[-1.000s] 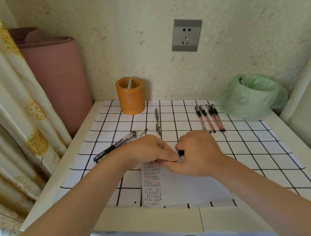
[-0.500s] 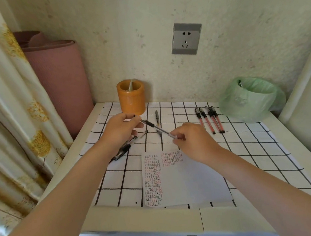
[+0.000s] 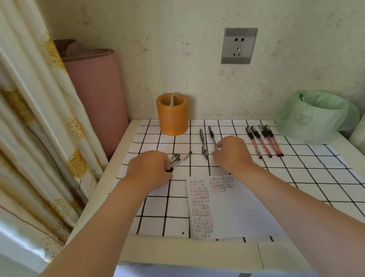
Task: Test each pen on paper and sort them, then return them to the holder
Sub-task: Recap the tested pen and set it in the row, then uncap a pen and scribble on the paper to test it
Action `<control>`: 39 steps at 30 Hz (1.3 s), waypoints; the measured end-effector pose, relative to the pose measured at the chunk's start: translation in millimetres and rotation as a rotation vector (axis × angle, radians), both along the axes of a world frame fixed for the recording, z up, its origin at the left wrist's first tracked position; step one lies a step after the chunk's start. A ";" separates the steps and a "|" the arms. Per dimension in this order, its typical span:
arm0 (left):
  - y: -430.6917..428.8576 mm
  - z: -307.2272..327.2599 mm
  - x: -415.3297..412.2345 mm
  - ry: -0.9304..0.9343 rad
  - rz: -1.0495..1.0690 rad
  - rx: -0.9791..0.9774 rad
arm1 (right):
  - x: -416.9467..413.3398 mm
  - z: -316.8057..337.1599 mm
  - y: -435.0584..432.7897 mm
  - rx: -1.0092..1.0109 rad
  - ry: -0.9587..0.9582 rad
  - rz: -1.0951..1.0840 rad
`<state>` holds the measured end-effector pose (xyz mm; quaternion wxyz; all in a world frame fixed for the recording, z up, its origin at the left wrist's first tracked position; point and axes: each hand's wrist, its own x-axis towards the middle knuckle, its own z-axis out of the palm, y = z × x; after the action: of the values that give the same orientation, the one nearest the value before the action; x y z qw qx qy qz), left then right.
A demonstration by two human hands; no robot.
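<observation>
Both hands are down on the counter (image 3: 187, 255) over the gridded cloth (image 3: 312, 171); the left hand (image 3: 149, 170) sits on the black pens (image 3: 175, 158) at the left side, its fingers (image 3: 163, 162) curled and closed over their near ends, while the far ends poke out towards the middle of the cloth; the right hand (image 3: 231, 154) is knuckles-up in the centre, its fingers curled in, the tips pinching the near end of a dark-capped pen (image 3: 212, 136) that lies pointing away towards the wall; just beside it on the left, parallel and apart from the hand, lies a second pen (image 3: 203, 143); over on the right four red pens (image 3: 263, 141) lie side by side in a neat row, well apart from either hand; the orange holder (image 3: 172, 115) stands upright at the back of the cloth against the wall, with something pale inside that is too small to tell; the paper (image 3: 227, 211) lies flat between the forearms, near the front edge, its left part filled with columns of small written marks; at the far right sits a bin lined with a green bag (image 3: 314, 115); a socket (image 3: 238, 45) is on the wall above, a pink rolled mat (image 3: 98, 97) stands in the corner, and a curtain (image 3: 22, 130) hangs down the left.
</observation>
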<state>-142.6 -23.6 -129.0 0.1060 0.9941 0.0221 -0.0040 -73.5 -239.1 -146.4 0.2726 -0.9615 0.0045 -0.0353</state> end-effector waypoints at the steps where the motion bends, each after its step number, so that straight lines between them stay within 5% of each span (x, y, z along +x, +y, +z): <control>1: 0.8 -0.3 -0.6 0.008 0.002 0.020 | -0.9 -0.4 2.4 -0.005 0.005 0.012; 14: -9.5 1.6 0.0 0.056 0.038 0.261 | -16.7 3.8 14.8 -0.135 -0.110 0.173; 25: -7.0 23.2 -12.6 -0.026 -0.134 -0.258 | -38.6 17.5 15.5 -0.304 -0.465 0.682; 30: -13.4 23.0 -16.6 -0.043 -0.185 -0.456 | -47.4 22.6 2.9 -0.344 -0.361 0.704; 39: -42.6 28.5 -15.4 -0.013 -0.179 -0.528 | -53.6 33.4 -28.7 -0.189 -0.174 0.627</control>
<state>-158.0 -66.2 -100.5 0.3608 0.9301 -0.0683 -0.0128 -127.0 -267.8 -113.0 0.1793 -0.9304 -0.3182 -0.0320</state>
